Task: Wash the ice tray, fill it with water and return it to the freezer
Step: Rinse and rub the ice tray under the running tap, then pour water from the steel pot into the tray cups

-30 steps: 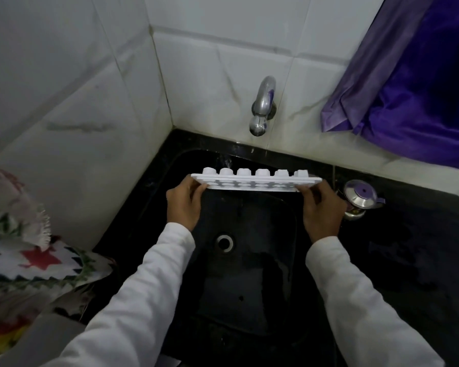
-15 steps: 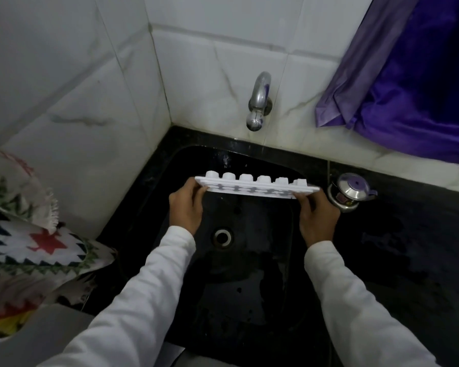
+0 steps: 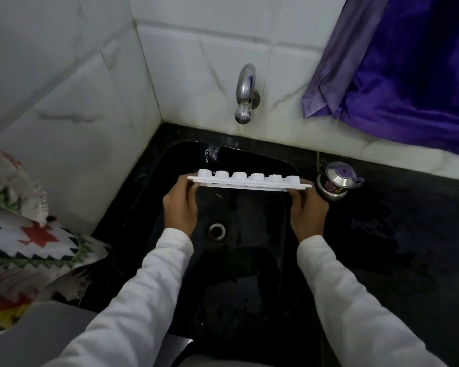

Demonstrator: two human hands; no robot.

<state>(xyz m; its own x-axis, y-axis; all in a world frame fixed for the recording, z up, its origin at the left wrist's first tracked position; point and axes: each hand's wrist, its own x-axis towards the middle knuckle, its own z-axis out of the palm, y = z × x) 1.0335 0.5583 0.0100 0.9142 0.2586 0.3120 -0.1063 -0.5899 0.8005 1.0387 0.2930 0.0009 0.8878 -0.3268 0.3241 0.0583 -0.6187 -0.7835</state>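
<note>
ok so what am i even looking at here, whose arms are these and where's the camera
The camera sits on a person's head, looking forward and down, so the arms in white sleeves are the wearer's own. The left hand and right hand each grip one end of a white ice tray, turned so its cup bottoms face up, above a black sink. A metal tap sticks out of the tiled wall; no running water is visible. A small steel pot stands on the black counter to the right, a purple cloth hangs above it, and a patterned cloth lies at left.
</note>
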